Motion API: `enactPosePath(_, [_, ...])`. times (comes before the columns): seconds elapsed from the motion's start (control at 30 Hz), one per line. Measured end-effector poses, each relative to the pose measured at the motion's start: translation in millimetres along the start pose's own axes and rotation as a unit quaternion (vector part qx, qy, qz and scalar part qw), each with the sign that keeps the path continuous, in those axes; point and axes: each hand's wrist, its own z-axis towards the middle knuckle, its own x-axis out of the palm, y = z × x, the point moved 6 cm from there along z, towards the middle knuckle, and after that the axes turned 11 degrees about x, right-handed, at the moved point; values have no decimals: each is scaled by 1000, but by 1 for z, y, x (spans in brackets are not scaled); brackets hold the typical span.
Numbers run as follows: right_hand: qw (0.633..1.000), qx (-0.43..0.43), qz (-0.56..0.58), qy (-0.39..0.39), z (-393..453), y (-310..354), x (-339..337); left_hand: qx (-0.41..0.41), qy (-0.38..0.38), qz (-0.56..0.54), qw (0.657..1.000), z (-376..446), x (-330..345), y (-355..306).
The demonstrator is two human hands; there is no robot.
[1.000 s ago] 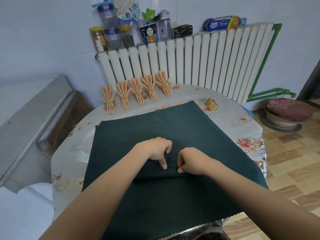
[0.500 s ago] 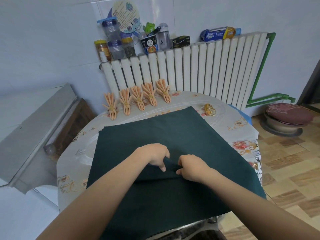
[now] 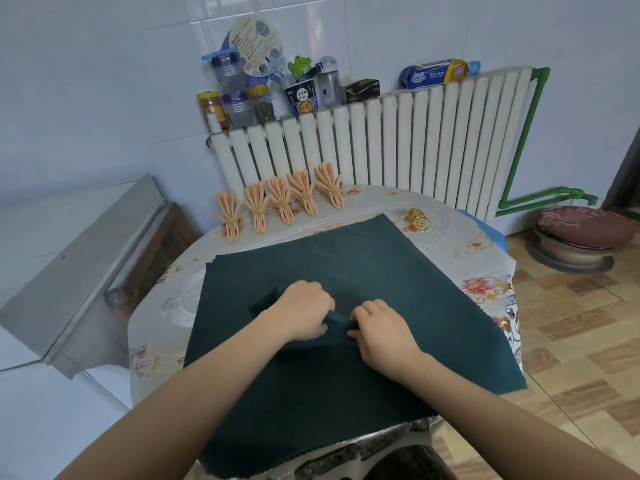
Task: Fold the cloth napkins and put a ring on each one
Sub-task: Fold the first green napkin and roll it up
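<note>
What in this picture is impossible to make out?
- Head view: fingertips of left hand and right hand, curled under into the green napkin.
- Gold rings: too small to count.
- Jar labels: too small to read.
- Table's near edge: covered by napkin.

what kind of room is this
Most likely a home kitchen or dining corner. A white radiator against a tiled wall carries jars and food packets, and the round table has a flowered plastic cover, with a cushioned stool beside it.
</note>
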Motion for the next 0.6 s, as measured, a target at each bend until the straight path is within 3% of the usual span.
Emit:
enactPosePath(0.07, [997, -4, 40, -71, 1, 0, -9, -10, -61, 92, 994, -4, -9, -3])
enactPosePath(0.17, [995, -7, 89, -38, 0, 3, -5, -44, -41, 127, 990, -15, 8, -13])
enactPosePath(0.3, [991, -4, 126, 45, -3, 2, 13, -80, 14, 89, 993, -30, 36, -24])
enactPosePath(0.5, [974, 34, 176, 135, 9, -7, 10, -173, 66, -64, 981, -53, 25, 8])
enactPosePath(0.6, [971, 41, 175, 159, 14, -6, 11, -188, 81, -62, 977, -65, 29, 28])
